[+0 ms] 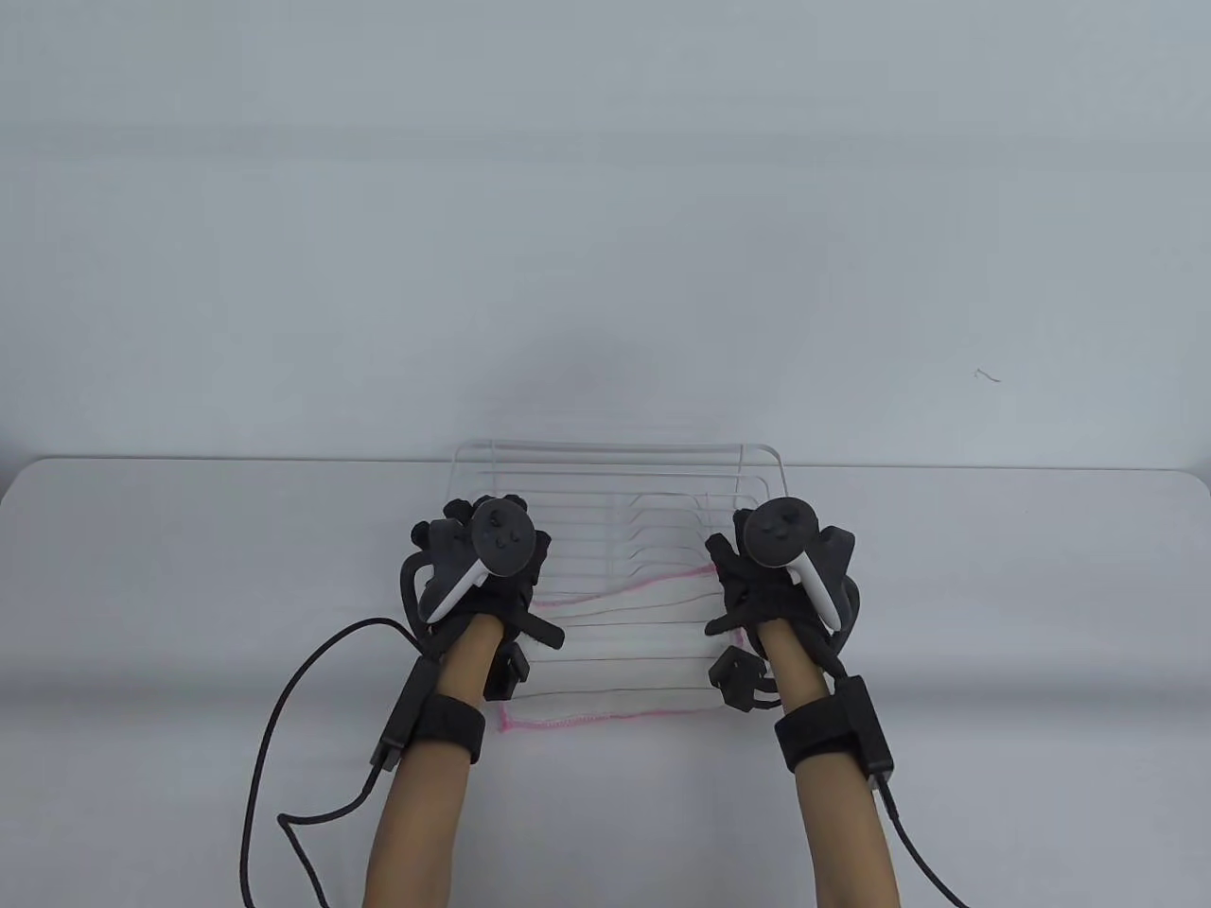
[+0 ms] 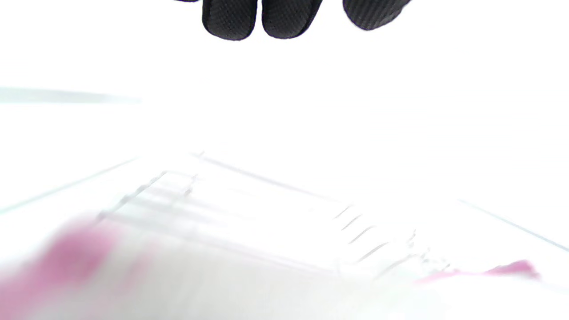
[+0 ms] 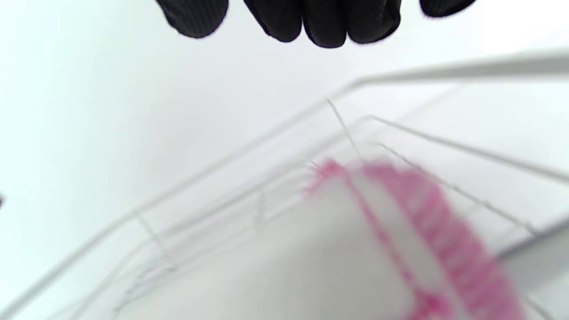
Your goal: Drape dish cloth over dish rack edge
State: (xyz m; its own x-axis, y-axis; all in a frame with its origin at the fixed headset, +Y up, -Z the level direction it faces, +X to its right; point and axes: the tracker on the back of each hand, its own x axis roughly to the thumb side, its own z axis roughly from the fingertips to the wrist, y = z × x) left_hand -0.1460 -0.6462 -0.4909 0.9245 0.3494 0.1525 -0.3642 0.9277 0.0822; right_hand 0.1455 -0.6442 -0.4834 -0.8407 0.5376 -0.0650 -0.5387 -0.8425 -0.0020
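Observation:
A white wire dish rack (image 1: 615,446) stands on the table near its far edge. A white dish cloth (image 1: 615,667) with pink stitched edges lies over the rack's near edge, part inside on the wires, part hanging down the front. My left hand (image 1: 487,558) is palm down over the cloth's left end. My right hand (image 1: 757,572) is palm down over its right end. In the left wrist view my fingertips (image 2: 229,20) hang free above the blurred cloth (image 2: 178,284). In the right wrist view my fingertips (image 3: 326,24) hang free above the cloth (image 3: 320,266) and rack wires (image 3: 249,146).
The white table (image 1: 189,586) spreads to both sides of the rack, with a pale wall behind. A black cable (image 1: 270,728) loops on the table left of my left forearm. Another cable (image 1: 922,851) trails from my right wrist.

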